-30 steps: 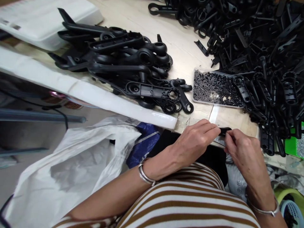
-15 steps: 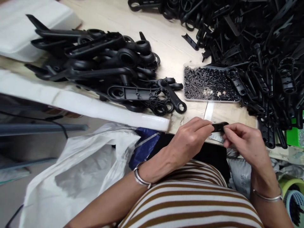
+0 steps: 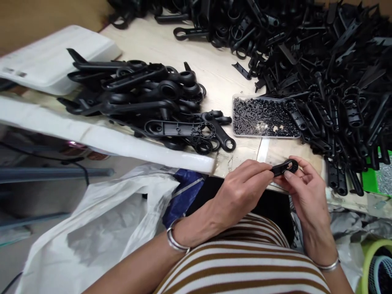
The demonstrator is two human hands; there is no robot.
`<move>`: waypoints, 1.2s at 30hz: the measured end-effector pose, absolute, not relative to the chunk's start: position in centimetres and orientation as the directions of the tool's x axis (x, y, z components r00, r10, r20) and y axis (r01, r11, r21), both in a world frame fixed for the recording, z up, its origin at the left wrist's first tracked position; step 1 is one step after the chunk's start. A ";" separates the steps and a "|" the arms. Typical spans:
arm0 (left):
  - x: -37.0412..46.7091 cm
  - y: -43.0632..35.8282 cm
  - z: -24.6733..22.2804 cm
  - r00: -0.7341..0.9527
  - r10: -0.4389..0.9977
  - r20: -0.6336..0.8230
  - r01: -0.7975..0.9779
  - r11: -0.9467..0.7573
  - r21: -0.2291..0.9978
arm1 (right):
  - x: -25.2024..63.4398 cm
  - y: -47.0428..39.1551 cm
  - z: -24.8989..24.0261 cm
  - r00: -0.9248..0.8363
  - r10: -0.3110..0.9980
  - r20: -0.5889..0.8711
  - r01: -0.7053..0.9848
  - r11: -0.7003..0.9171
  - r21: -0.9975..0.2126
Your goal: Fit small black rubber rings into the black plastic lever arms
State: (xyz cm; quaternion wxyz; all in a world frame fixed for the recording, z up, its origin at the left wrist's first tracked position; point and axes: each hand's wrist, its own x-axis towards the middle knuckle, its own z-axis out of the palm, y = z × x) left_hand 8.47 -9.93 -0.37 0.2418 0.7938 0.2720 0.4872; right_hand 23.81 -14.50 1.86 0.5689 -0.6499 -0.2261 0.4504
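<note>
Between both hands, over the front edge of the table, is a short black plastic arm piece with a ring at its right end. My left hand pinches its left end, the fingers closed and hiding that end. My right hand grips the ring end, thumb in front and fingers behind. Just beyond the hands stands a clear shallow tray of tiny dark metal parts, probably screws. A pile of longer black plastic arms lies to the left, with one ringed piece at its near end.
A large heap of black plastic parts covers the back and right of the table. White foam edging runs along the front left, near a white box. A green tray and a yellow-green basket are at right.
My right hand has turned, so the thumb and fingers now hold the black piece's ring end, which shows more openly. The view has shifted slightly; my left hand keeps its pinch.
</note>
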 end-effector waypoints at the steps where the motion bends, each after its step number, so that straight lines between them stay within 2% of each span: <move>1: 8.4 -10.0 -0.3 0.374 0.669 0.643 0.191 -0.734 0.652 | 23.7 -14.3 1.8 0.505 0.799 -0.327 -0.221 -0.247 -0.944; 7: 8.2 -10.2 -0.5 0.361 0.685 0.632 0.217 -0.721 0.658 | 22.9 -13.1 1.3 0.522 0.800 -0.295 -0.159 -0.249 -0.956; 12: 8.3 -10.2 -0.9 0.358 0.703 0.614 0.239 -0.705 0.668 | 22.7 -13.0 1.6 0.442 0.834 -0.330 -0.197 -0.269 -0.943; 15: 8.7 -10.3 -1.3 0.387 0.707 0.592 0.240 -0.697 0.676 | 23.0 -13.2 1.9 0.407 0.862 -0.302 -0.138 -0.269 -0.953; 23: 8.9 -10.1 -1.6 0.500 0.614 0.611 0.090 -0.739 0.668 | 26.7 -14.5 3.3 0.273 0.901 -0.336 -0.093 -0.323 -0.942; 25: 8.3 -9.8 -1.0 0.508 0.596 0.622 0.088 -0.754 0.651 | 29.0 -15.6 4.1 0.308 0.900 -0.308 -0.011 -0.321 -0.947; 27: 7.4 -9.3 -0.3 0.474 0.602 0.643 0.145 -0.773 0.617 | 31.6 -16.8 5.0 0.409 0.892 -0.193 0.172 -0.283 -0.944; 29: 6.3 -8.7 0.1 0.417 0.609 0.675 0.242 -0.790 0.563 | 34.0 -17.8 5.7 0.513 0.857 -0.055 0.424 -0.309 -0.851; 32: 4.6 -7.5 0.2 0.344 0.580 0.738 0.421 -0.798 0.431 | 36.8 -18.5 6.1 0.516 0.854 0.072 0.744 -0.405 -0.531; 34: 3.5 -6.7 0.0 0.312 0.562 0.766 0.541 -0.768 0.342 | 37.7 -18.4 5.9 0.473 0.874 0.110 0.846 -0.417 -0.331; 36: 2.7 -6.1 0.0 0.284 0.571 0.771 0.637 -0.713 0.293 | 38.1 -17.9 5.4 0.447 0.883 0.144 0.886 -0.415 -0.206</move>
